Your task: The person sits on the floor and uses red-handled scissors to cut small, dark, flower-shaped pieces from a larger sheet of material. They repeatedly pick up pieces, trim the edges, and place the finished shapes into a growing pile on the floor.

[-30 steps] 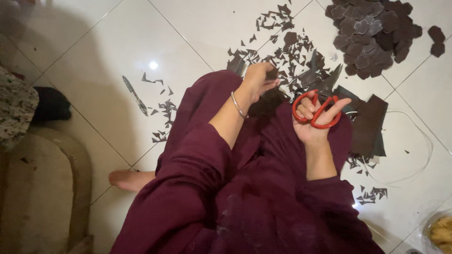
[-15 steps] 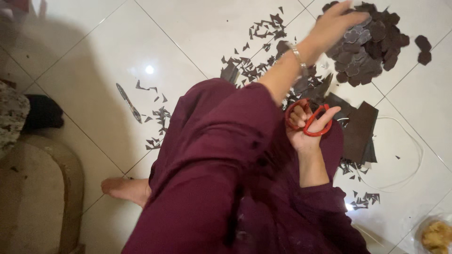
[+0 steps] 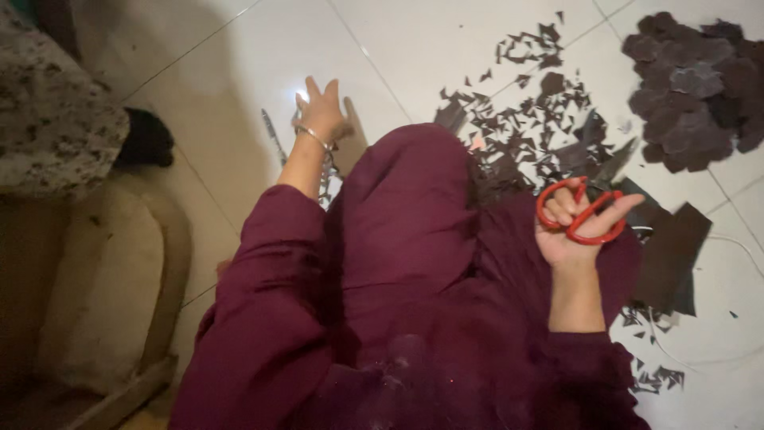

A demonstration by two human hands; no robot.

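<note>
Two hands work apart here: my left hand [image 3: 321, 113] reaches to the upper left of the frame, fingers spread and empty, just above a long dark strip [image 3: 273, 135] on the white tile floor [image 3: 430, 40]. To pick it up cleanly I judge I should pinch one end rather than slide it. My right hand [image 3: 574, 227], right of centre, is closed through the loops of the red-handled scissors [image 3: 585, 209]; the blades point up toward the scattered dark offcuts [image 3: 549, 119]. A heap of cut dark pieces [image 3: 692, 80] fills the upper right corner. No packages, labels or signs show.
</note>
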